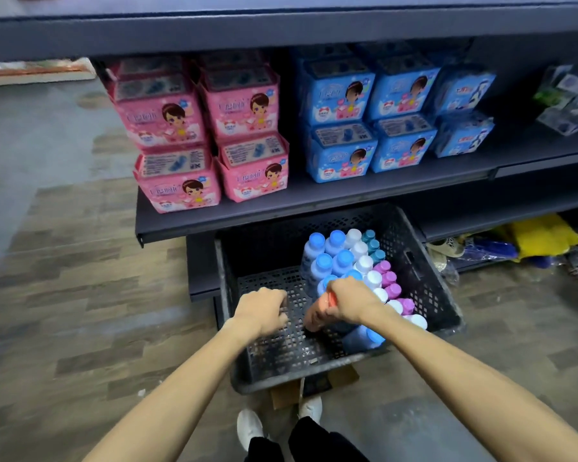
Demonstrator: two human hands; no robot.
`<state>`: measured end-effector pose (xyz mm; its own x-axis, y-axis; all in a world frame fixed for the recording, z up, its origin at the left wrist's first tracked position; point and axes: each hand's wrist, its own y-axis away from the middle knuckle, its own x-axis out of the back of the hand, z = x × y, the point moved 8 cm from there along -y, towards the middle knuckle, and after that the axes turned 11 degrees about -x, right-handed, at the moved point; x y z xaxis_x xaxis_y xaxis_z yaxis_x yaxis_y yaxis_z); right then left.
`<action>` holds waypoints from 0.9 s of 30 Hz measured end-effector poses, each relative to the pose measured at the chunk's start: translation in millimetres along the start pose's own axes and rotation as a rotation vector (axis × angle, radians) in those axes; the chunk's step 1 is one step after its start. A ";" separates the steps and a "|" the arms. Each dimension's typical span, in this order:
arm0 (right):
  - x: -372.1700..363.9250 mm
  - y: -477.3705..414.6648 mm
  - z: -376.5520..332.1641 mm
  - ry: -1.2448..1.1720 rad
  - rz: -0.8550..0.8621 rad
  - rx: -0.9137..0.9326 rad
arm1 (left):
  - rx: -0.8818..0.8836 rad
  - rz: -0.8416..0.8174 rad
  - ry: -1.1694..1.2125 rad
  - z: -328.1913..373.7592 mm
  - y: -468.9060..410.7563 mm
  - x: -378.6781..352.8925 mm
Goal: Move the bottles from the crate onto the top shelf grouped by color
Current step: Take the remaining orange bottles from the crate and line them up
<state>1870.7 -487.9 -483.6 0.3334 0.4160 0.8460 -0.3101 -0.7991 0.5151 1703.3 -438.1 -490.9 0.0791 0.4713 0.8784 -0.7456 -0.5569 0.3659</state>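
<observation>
Gripping an orange bottle (314,315), the right hand (347,303) is in the crate (426,281); the left hand (262,311) beside it curls loosely, empty.

One wide-angle view, worn on the person's head, faces forward and steeply down. The crate (442,295) lies low in mid-frame, close beneath the lens. Both forearms (187,378) reach in from the bottom edge, and the white shoes (249,428) show directly below. The top shelf (281,31) spans the upper edge, near the camera and bowed by the lens, while the floor (64,295) fills the left side
</observation>
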 end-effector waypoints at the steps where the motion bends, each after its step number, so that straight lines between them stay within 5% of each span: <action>1: 17.9 4.8 -6.6 0.017 0.058 0.029 | 0.004 0.015 -0.005 -2.3 1.2 7.5; 8: 132.3 48.7 -52.9 0.123 0.411 0.256 | -0.010 0.145 -0.103 -11.8 4.9 73.7; 13: 221.4 82.5 -86.0 -0.025 0.575 0.452 | -0.072 0.301 -0.249 1.1 11.6 145.2; 27: 395.7 160.3 -147.7 -0.179 0.823 0.643 | -0.232 0.601 -0.423 30.4 73.3 328.9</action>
<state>1821.4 -387.2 -46.0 0.3777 -0.3863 0.8415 0.0118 -0.9067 -0.4216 1694.7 -344.7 -165.8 -0.1719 -0.1944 0.9657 -0.8566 -0.4547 -0.2440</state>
